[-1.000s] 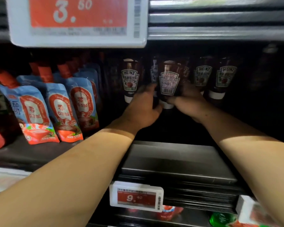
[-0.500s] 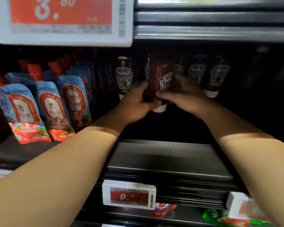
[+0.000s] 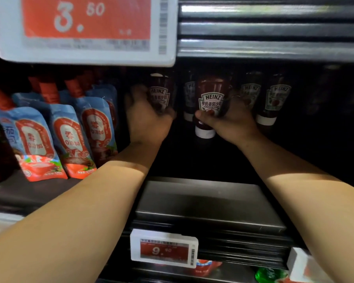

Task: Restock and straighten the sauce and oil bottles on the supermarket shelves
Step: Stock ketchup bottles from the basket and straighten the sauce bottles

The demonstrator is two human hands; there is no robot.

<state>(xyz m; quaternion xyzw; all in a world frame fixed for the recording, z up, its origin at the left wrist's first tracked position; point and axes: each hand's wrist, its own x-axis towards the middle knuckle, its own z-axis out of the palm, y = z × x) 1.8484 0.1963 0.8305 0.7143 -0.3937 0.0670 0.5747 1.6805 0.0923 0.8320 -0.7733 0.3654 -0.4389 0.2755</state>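
Several upside-down Heinz ketchup bottles with white caps stand deep on a dark shelf. My right hand (image 3: 231, 121) grips the front middle bottle (image 3: 209, 99), whose label faces me. My left hand (image 3: 147, 117) wraps around the leftmost bottle (image 3: 160, 92) in the row. Two more bottles (image 3: 274, 99) stand to the right, and another (image 3: 189, 99) sits behind, between my hands.
Blue and red sauce pouches (image 3: 70, 135) lean in rows at the left. A big 3.50 price tag (image 3: 86, 29) hangs from the shelf above. A 9.40 tag (image 3: 164, 249) sits on the shelf's front edge (image 3: 208, 205), with a lower shelf below.
My left hand let go of the middle bottle and moved left onto the leftmost one. The middle bottle turned so its label faces front, held by my right hand alone.
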